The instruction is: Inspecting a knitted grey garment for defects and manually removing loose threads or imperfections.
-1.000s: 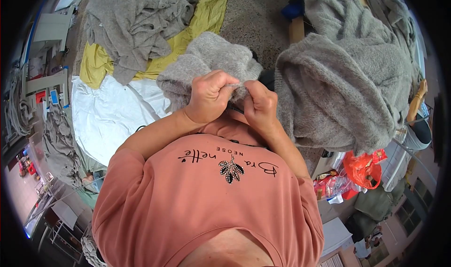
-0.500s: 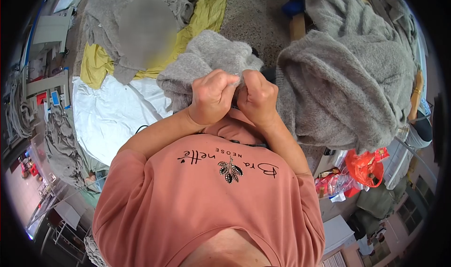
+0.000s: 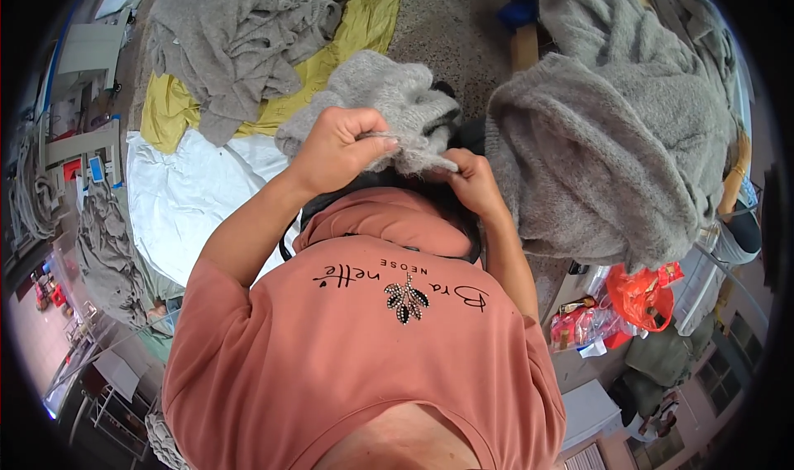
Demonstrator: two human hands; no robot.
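A fuzzy grey knit garment (image 3: pixel 372 85) lies bunched over my lap, one edge of it held between my two hands. My left hand (image 3: pixel 341 143) pinches that edge between thumb and fingers on the left. On the right and slightly nearer to me, my right hand (image 3: pixel 471 176) grips the same edge with closed fingers. The edge runs from one hand to the other, with the rest of the fabric spread beyond it. Part of the garment's left side is hidden behind my left hand.
A large heap of grey knits (image 3: pixel 604 164) rises close on my right. More grey knitwear (image 3: pixel 240 40) lies on yellow sheeting (image 3: pixel 368 23) at the far left, beside a white sheet (image 3: pixel 190 197). A red plastic bag (image 3: pixel 641 296) sits at the right, near another person's arm (image 3: pixel 736 172).
My hands were close together, raised in front of the garment. They have moved apart, the right one nearer to me and lower, and the knit edge now shows between them.
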